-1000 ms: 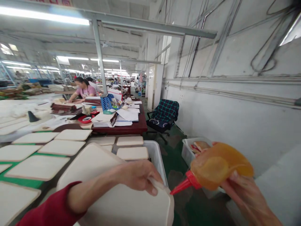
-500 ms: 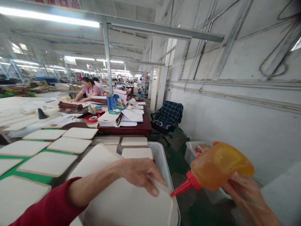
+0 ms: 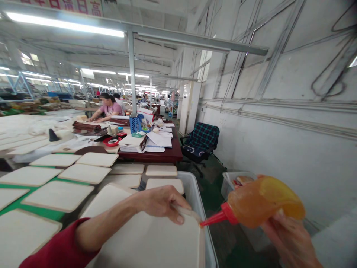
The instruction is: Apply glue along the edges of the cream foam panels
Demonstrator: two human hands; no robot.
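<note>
My left hand (image 3: 164,204) is closed on the upper edge of a pale rounded-corner panel (image 3: 156,242), pinching it near its right corner. The panel stands tilted over a white plastic bin (image 3: 195,193). In my right hand (image 3: 287,230) is a squeeze bottle (image 3: 264,201) of amber liquid, lying on its side with its red nozzle pointing left. The nozzle tip touches or nearly touches the panel's corner, where a small orange spot shows. My right fingers are partly hidden behind the bottle.
Several similar panels (image 3: 58,195) lie spread on a green surface at left. A dark red desk (image 3: 175,145) with papers, a blue basket (image 3: 135,123) and a red dish stands ahead. A co-worker (image 3: 110,108) leans over a table. An office chair (image 3: 202,139) and another bin (image 3: 227,182) are at right.
The panel, with my left hand on its edge, has shifted slightly left and now sits at a different angle. The nozzle has stayed at its corner. The whole view has shifted slightly.
</note>
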